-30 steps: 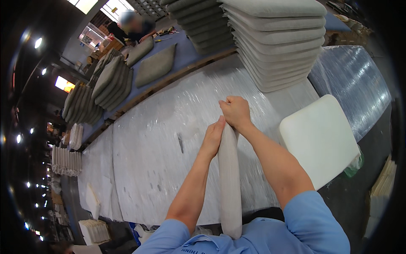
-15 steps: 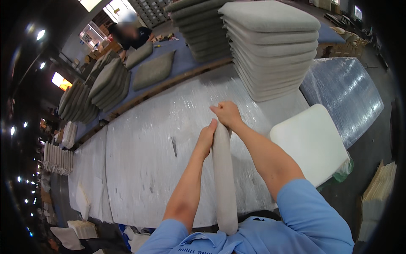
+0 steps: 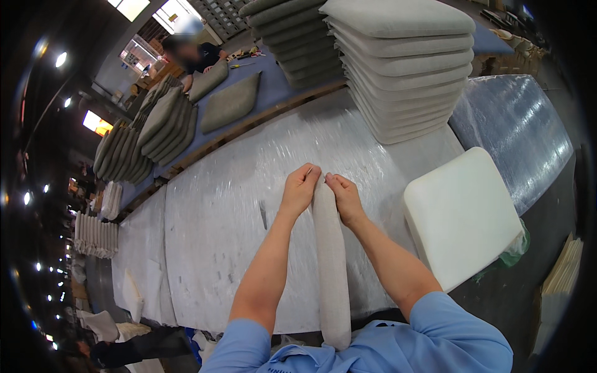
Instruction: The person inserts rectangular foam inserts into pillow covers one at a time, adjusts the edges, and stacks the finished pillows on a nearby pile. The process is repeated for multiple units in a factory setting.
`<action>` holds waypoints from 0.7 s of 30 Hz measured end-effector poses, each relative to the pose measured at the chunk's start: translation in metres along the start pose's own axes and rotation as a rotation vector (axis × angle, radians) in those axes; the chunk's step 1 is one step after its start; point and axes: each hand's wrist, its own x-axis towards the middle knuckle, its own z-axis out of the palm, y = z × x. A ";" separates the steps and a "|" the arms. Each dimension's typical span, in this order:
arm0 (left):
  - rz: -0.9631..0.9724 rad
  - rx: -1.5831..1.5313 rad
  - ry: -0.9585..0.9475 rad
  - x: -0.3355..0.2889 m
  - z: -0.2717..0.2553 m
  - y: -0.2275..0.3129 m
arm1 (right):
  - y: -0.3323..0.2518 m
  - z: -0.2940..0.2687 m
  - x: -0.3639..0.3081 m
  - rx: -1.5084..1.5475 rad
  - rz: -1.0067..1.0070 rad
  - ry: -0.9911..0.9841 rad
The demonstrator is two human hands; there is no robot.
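Observation:
A light grey fabric-covered seat cushion (image 3: 329, 267) stands on its narrow edge before me, its near end against my shirt. At its far end, my left hand (image 3: 300, 189) is closed in a pinch. A small dark bit shows at those fingertips, too small to name. My right hand (image 3: 344, 194) pinches at the same end from the right side, thumb and fingers pressed together over the cushion's corner. The fingertips of the two hands are a little apart. Underneath is a wide work surface covered in clear plastic film (image 3: 230, 248).
To the right lies a white foam pad (image 3: 463, 217). A tall stack of light grey cushions (image 3: 404, 68) rises behind it. Darker cushions (image 3: 230, 102) lie on a blue-topped table (image 3: 273, 81), where another person (image 3: 199, 59) works. A film-wrapped slab (image 3: 513, 137) is at far right.
Both hands went from gripping around the cushion's far end to pinching there with fingertips. My right hand drew back toward me. The view shifted slightly; another person's arm appears at lower left.

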 end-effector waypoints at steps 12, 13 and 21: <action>-0.107 0.026 -0.043 0.028 0.021 -0.006 | 0.005 -0.013 0.008 0.042 0.077 0.099; -0.173 -0.045 -0.037 0.019 0.016 -0.012 | -0.001 -0.009 0.006 0.064 0.141 0.097; -0.337 -0.279 -0.222 -0.002 0.004 -0.007 | -0.042 -0.040 0.035 -0.299 0.138 0.023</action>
